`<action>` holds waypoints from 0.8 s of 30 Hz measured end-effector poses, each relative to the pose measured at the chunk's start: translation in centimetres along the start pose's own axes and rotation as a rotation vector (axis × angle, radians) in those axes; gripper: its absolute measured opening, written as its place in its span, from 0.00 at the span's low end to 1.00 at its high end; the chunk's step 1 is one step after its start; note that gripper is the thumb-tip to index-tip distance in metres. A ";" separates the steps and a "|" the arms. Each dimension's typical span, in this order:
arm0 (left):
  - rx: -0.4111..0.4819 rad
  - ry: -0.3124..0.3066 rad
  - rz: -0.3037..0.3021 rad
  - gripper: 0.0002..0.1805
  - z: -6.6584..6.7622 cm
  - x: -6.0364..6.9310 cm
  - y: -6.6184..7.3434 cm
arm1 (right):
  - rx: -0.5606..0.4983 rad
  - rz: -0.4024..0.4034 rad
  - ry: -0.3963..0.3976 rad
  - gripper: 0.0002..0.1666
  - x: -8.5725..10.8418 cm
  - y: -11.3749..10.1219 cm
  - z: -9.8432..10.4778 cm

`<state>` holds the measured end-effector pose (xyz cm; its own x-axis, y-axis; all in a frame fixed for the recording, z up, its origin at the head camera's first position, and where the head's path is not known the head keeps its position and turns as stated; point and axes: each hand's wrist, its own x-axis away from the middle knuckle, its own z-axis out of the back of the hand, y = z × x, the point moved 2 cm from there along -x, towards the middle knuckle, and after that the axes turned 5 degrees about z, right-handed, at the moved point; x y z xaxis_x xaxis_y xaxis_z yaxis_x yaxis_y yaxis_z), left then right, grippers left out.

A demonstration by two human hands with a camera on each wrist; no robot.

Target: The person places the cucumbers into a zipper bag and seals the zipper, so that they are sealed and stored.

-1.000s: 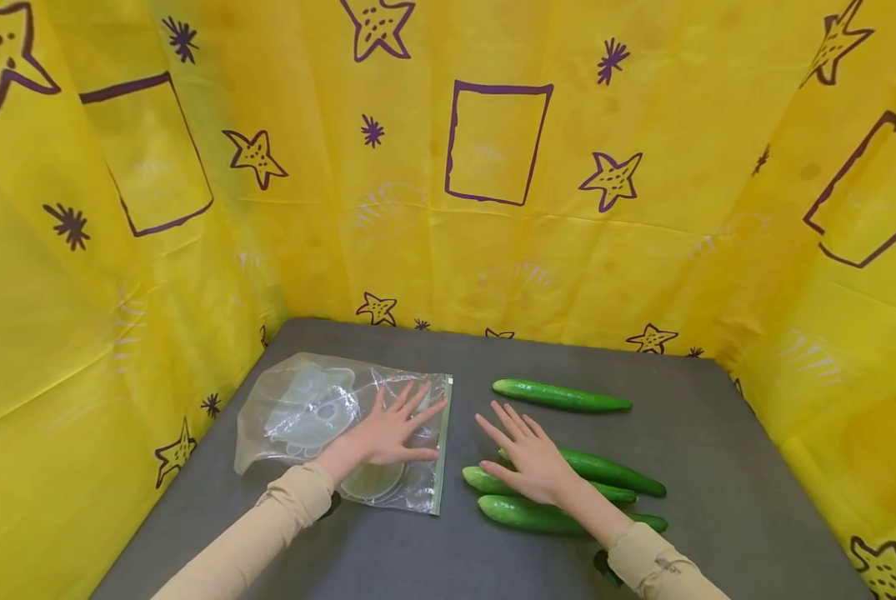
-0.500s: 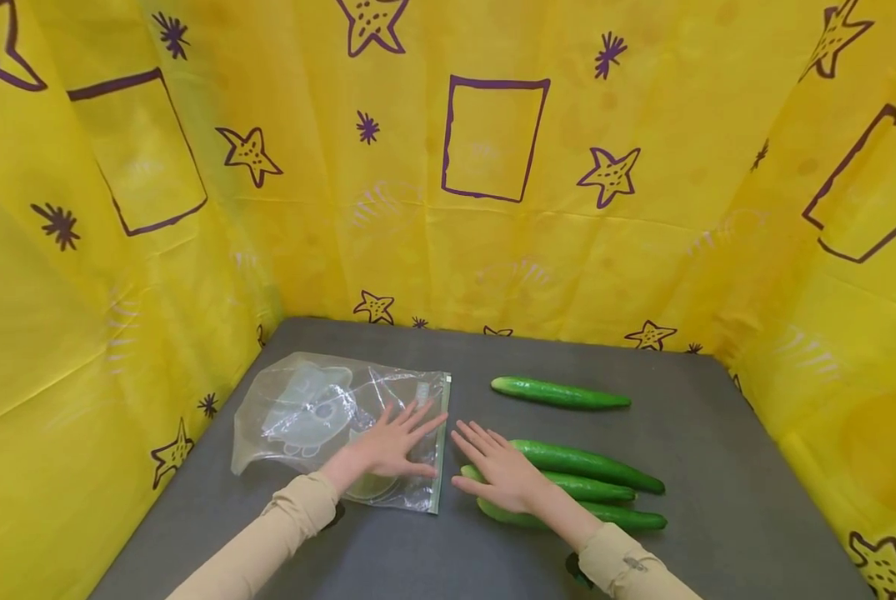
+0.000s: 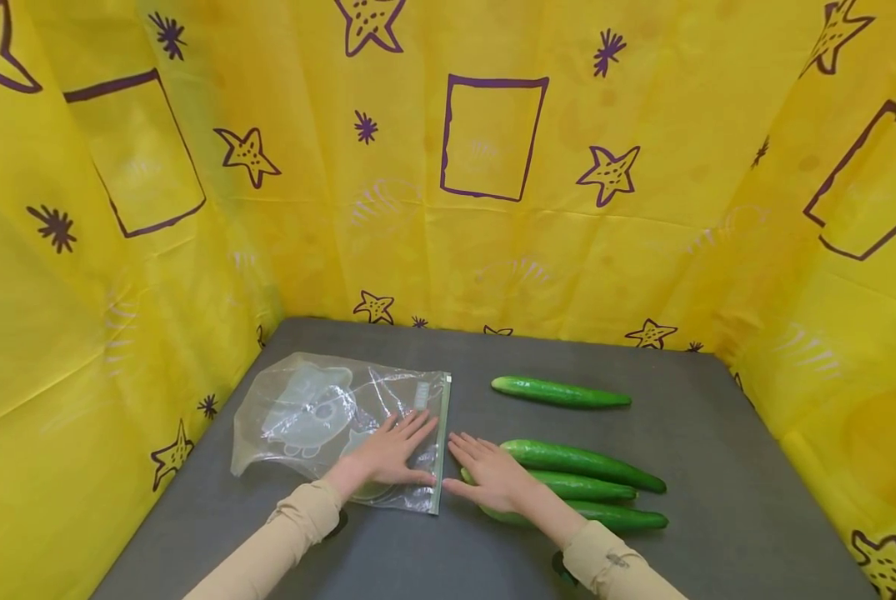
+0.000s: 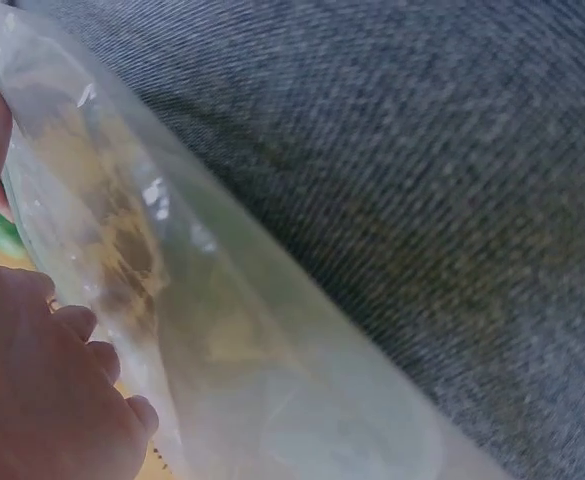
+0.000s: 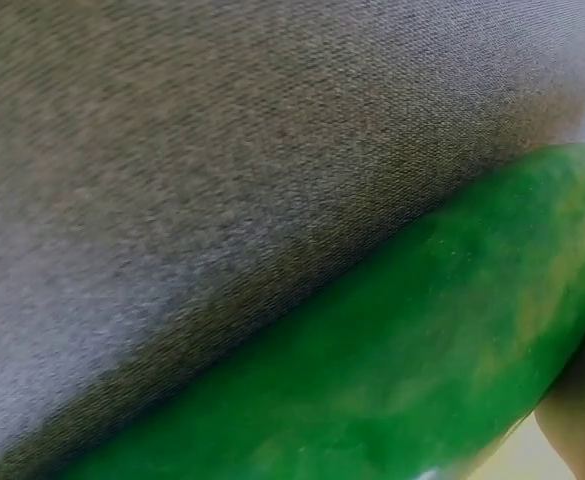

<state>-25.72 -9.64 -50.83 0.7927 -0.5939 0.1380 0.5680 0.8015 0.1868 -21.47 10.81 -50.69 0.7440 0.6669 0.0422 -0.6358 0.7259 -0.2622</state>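
Observation:
A clear zip bag [image 3: 387, 383] lies flat on the grey table, its green-edged seal toward the right. My left hand [image 3: 389, 454] is over the bag's right part with fingers spread and straight. The left wrist view shows that hand [image 4: 52, 380] beside the bag's film [image 4: 222, 300]. My right hand [image 3: 496, 477], fingers straight, is over the pale ends of a group of green cucumbers [image 3: 586, 462], its fingertips close to the seal. Whether it touches them cannot be told. One cucumber [image 5: 372, 360] fills the lower right wrist view.
Another cucumber [image 3: 560, 392] lies apart, behind the group. Pale printed shapes show on the bag's left part. A yellow cloth [image 3: 493, 267] with purple star drawings hangs around the back and both sides of the grey table [image 3: 387, 558].
My right hand has moved left and slightly toward me, nearer the bag's seal, and its fingers have drawn closer together. My left hand has lowered slightly over the bag. The bag and cucumbers look unmoved.

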 end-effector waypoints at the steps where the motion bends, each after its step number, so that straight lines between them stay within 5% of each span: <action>1: 0.001 0.003 -0.004 0.53 0.0 0.0 0.0 | 0.008 -0.002 -0.010 0.44 -0.1 -0.1 -0.1; 12: 0.064 0.014 -0.036 0.51 -1.3 -0.3 0.1 | 0.087 0.055 -0.066 0.46 -0.7 -0.2 -0.4; 24: 0.205 0.039 -0.043 0.48 -1.2 -0.4 0.2 | 0.139 0.101 -0.094 0.46 -1.3 -0.5 -0.1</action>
<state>-25.66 -9.19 -52.01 0.7787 -0.6211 0.0881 0.5482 0.7420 0.3860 -22.08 9.60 -50.67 0.6563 0.7458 0.1140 -0.7337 0.6662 -0.1341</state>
